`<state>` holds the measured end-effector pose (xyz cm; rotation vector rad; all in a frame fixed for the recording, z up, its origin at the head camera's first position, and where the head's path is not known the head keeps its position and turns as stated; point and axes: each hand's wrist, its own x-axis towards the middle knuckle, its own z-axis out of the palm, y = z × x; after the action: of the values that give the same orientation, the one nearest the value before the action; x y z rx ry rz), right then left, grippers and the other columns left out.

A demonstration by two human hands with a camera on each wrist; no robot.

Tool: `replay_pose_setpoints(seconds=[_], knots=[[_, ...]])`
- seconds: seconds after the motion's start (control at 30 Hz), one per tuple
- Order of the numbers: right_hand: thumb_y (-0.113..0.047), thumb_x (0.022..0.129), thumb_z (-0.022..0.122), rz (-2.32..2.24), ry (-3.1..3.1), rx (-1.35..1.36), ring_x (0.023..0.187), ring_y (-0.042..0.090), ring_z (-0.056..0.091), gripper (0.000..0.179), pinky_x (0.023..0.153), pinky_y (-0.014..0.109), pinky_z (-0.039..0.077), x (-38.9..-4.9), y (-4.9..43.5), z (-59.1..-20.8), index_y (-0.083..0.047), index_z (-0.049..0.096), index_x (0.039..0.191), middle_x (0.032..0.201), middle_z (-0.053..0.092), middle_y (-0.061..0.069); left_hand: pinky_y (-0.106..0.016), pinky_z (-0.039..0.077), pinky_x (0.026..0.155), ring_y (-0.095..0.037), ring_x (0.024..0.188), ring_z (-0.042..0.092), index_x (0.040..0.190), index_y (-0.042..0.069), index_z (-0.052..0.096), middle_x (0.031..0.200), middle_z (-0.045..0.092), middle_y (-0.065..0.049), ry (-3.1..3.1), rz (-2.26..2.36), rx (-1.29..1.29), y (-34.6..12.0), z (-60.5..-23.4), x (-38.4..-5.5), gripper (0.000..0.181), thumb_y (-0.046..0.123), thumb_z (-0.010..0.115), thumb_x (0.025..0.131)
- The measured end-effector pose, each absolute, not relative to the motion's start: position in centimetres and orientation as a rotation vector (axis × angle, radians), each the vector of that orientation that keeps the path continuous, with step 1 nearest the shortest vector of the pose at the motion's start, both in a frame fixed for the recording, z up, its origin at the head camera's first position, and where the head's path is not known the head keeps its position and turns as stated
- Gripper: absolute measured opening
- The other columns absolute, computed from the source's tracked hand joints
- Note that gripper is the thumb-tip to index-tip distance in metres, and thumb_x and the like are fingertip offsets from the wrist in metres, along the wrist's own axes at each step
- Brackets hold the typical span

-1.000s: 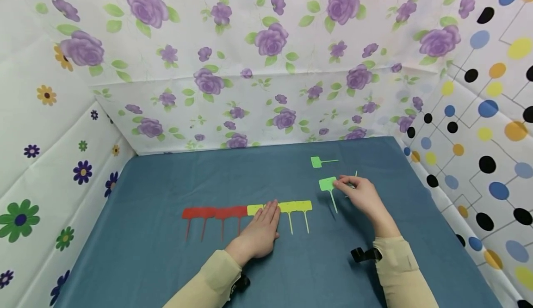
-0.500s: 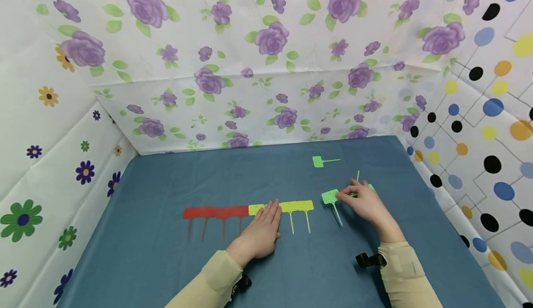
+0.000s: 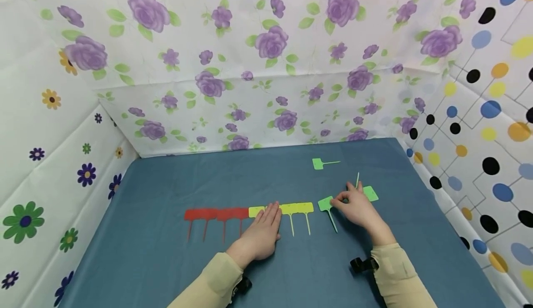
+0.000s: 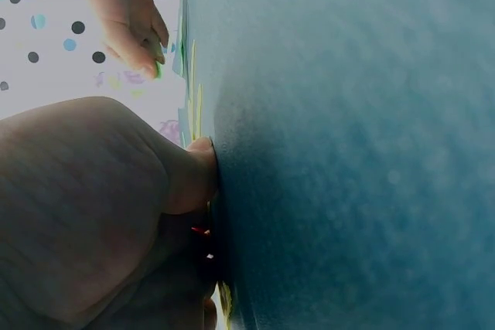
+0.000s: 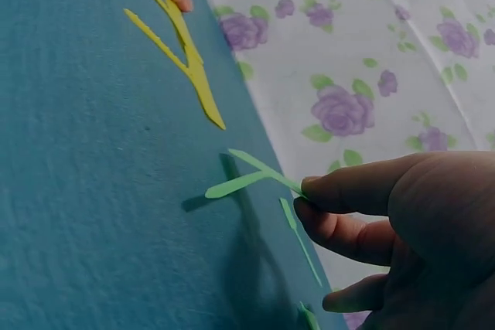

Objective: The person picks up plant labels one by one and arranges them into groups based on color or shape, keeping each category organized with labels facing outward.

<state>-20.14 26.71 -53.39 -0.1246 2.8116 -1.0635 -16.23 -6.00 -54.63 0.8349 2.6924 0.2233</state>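
My left hand (image 3: 259, 236) lies with straight fingers across a row of T-shaped plant labels. Red labels (image 3: 216, 213) form the left part of this row, yellow labels (image 3: 296, 207) the right part; the hand hides some stems and part of the yellow heads. Between thumb and fingertip, my right hand (image 3: 360, 210) pinches a green plant label (image 3: 326, 204) by the edge of its head, just right of the last yellow one. The right wrist view shows this green label (image 5: 263, 172) held over the cloth, its shadow beneath, with a gap to the yellow label (image 5: 199, 90).
One loose green label (image 3: 318, 163) lies farther back on the blue cloth (image 3: 187, 174). Another green label (image 3: 370, 193) lies beside my right hand, which partly covers it. A floral sheet (image 3: 250, 100) stands behind the table, with a dotted sheet (image 3: 479, 160) at the right.
My right hand has brought the green label nearer to me, level with the row's right end, then slightly left. More of the loose green label beside it shows. The left hand stays put.
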Motion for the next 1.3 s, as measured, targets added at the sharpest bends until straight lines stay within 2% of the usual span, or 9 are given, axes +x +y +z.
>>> replay_pose_setpoints(seconds=[0.17, 0.37, 0.77, 1.3], knots=[[-0.029, 0.106, 0.067, -1.039, 2.835, -0.144, 0.153, 0.066, -0.009, 0.027, 0.114, 0.082, 0.027, -19.9, 26.2, -53.7, -0.01, 0.08, 0.091, 0.162, 0.021, 0.048, -0.048, 0.012, 0.133, -0.031, 0.165, 0.003, 0.171, 0.002, 0.018, 0.179, 0.005, -0.015, 2.688, 0.198, 0.846, -5.9, -53.7, -15.9, 0.067, 0.028, 0.047, 0.116], [-0.028, 0.106, 0.068, -1.01, 2.857, -0.134, 0.153, 0.066, -0.009, 0.029, 0.114, 0.086, 0.02, -20.0, 25.8, -53.7, -0.011, 0.077, 0.084, 0.161, 0.021, 0.049, -0.047, 0.009, 0.133, -0.03, 0.165, 0.001, 0.171, 0.003, 0.016, 0.18, 0.003, -0.014, 2.677, 0.211, 0.847, -5.9, -53.8, -16.2, 0.068, 0.028, 0.047, 0.116], [-0.031, 0.106, 0.068, -0.992, 2.853, -0.113, 0.154, 0.064, -0.01, 0.03, 0.112, 0.088, 0.015, -19.9, 25.5, -53.9, -0.011, 0.079, 0.086, 0.163, 0.019, 0.048, -0.05, 0.01, 0.133, -0.03, 0.165, 0.001, 0.171, 0.002, 0.018, 0.18, 0.004, -0.014, 2.692, 0.219, 0.857, -6.0, -54.8, -16.4, 0.069, 0.027, 0.05, 0.115], [-0.03, 0.107, 0.067, -0.97, 2.851, -0.125, 0.154, 0.064, -0.011, 0.032, 0.116, 0.083, 0.022, -19.7, 25.0, -53.9, -0.011, 0.077, 0.083, 0.162, 0.017, 0.049, -0.049, 0.008, 0.133, -0.029, 0.165, 0.0, 0.171, 0.004, 0.017, 0.18, 0.003, -0.013, 2.692, 0.238, 0.846, -6.2, -55.3, -16.4, 0.069, 0.028, 0.049, 0.115]])
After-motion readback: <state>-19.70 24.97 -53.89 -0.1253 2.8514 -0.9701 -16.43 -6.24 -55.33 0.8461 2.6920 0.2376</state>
